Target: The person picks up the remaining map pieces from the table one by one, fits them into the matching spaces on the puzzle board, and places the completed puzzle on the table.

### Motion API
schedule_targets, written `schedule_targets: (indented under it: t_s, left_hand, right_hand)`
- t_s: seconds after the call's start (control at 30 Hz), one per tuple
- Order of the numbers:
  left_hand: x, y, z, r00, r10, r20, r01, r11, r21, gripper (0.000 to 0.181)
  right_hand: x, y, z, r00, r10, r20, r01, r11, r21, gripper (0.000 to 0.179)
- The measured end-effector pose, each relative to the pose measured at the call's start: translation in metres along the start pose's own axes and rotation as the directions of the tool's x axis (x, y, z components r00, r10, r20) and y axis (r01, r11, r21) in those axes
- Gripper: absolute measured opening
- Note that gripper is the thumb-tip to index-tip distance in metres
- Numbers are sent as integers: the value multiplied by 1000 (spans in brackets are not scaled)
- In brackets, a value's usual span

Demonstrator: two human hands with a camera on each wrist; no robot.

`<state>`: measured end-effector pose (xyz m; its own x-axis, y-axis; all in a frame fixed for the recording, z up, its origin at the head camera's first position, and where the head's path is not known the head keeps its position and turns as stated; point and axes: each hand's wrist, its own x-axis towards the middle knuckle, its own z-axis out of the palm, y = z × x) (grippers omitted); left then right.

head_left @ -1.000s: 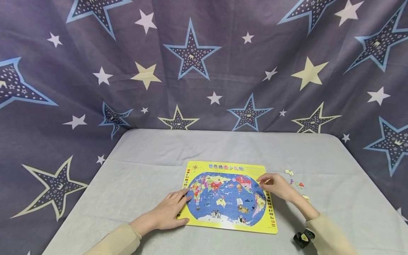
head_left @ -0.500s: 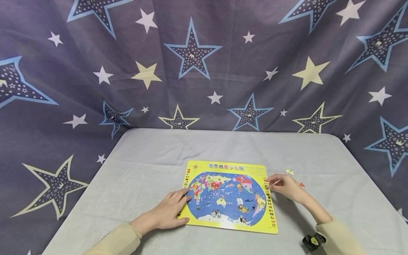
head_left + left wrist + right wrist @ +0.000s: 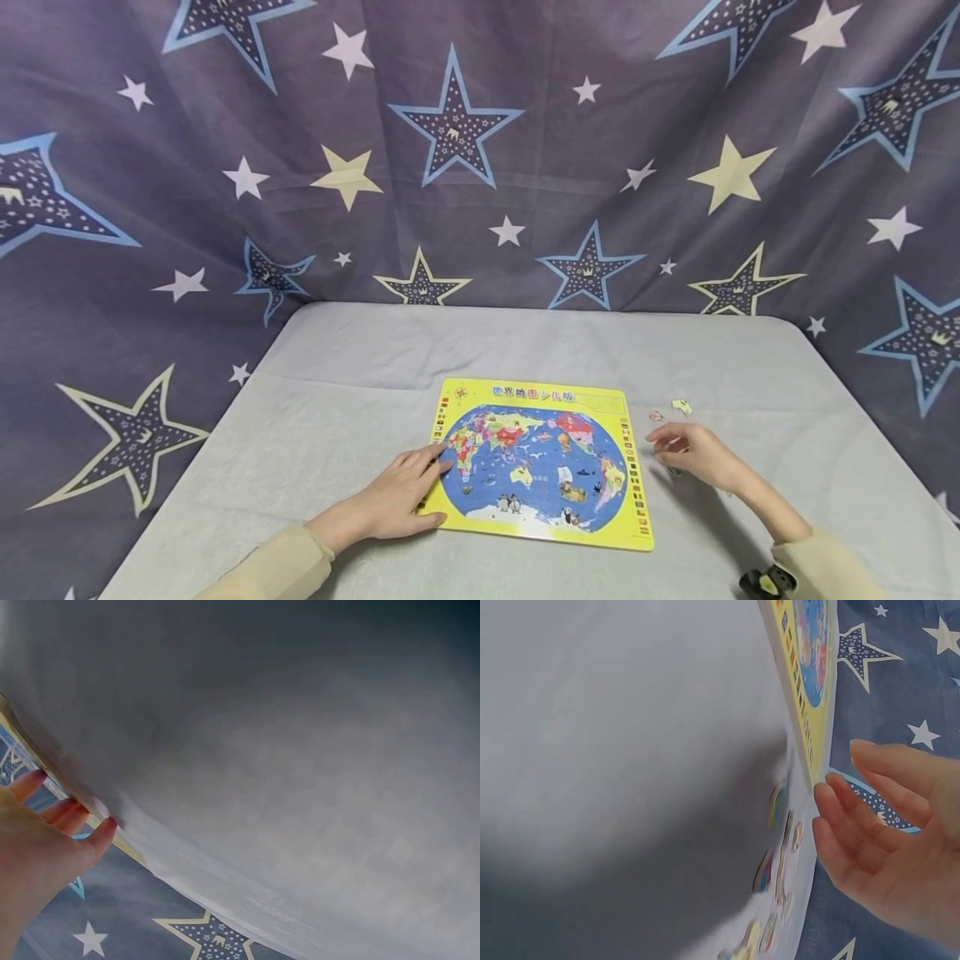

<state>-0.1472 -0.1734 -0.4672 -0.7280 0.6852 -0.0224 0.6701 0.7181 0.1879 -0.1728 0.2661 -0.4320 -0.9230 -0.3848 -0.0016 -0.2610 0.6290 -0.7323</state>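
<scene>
World map puzzle board (image 3: 540, 500): it lies flat on the near part of the counter, between the two hands; it has a yellow border, a blue ocean, a line of coloured Chinese characters at the top and small flags along its sides.
Left hand (image 3: 397, 497): released, with its fingers extended and resting on the left edge of the board.
Right hand (image 3: 696, 454): released, beside the right edge of the board, the fingers slightly bent and apart from the thumb, holding nothing.
Pale yellow piece (image 3: 681, 407): on the counter, just beyond the right hand.
Red-and-white piece (image 3: 656, 416): between the pale yellow piece and the board.
Other loose pieces (image 3: 763, 872): several, near the right hand; their pictures are too blurred to read.
Counter (image 3: 360, 350): covered by grey cloth.
Curtain (image 3: 510, 192): dark, star-printed, behind the counter.
</scene>
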Motion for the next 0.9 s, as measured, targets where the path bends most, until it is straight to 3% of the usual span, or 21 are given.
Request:
schedule_targets:
  t_s: [0.53, 0.9]
  left_hand:
    - [-1, 1, 1, 1000, 6, -15, -6, 1000, 2, 67]
    - [0, 1, 0, 1000, 5, -8, -5, 1000, -3, 68]
  right_hand:
    - [-15, 8, -6, 996, -80, 29, 83, 991, -101, 24]
    - [-17, 12, -4, 999, -42, 23, 45, 988, -149, 24]
